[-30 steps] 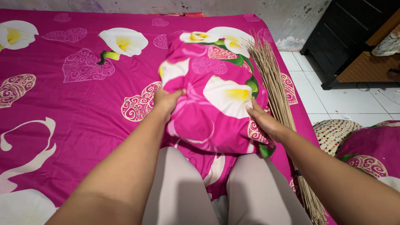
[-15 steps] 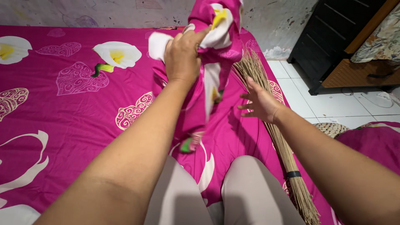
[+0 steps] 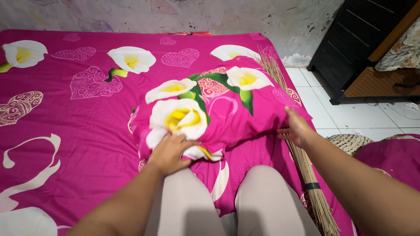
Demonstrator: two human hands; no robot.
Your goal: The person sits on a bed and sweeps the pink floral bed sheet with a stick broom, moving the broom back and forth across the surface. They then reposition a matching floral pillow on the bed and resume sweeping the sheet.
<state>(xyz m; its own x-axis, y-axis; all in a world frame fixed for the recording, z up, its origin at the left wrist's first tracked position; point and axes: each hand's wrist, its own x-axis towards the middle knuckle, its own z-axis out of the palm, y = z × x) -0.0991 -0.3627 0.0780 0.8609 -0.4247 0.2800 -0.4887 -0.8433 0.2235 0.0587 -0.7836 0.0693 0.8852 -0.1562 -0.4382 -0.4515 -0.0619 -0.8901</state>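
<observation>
1. My left hand (image 3: 168,153) lies palm down on the near left corner of the pillow (image 3: 210,116), fingers bunched together and curled into the cover's loose edge, pinching the cloth
2. My right hand (image 3: 296,129) rests at the pillow's right edge, fingers stretched flat and close together; whether the tips grip the fabric I cannot tell
3. The pillow lies flat on the bed sheet (image 3: 65,131) just past my knees (image 3: 262,192), its flower print matching the sheet so its far edge is hard to pick out
4. A stick broom (image 3: 306,170) lies along the bed's right side, its middle hidden under the pillow and my right hand, its lower end cut off by the frame
5. A black cabinet (image 3: 350,48) stands on the tiled floor, only partly in view
</observation>
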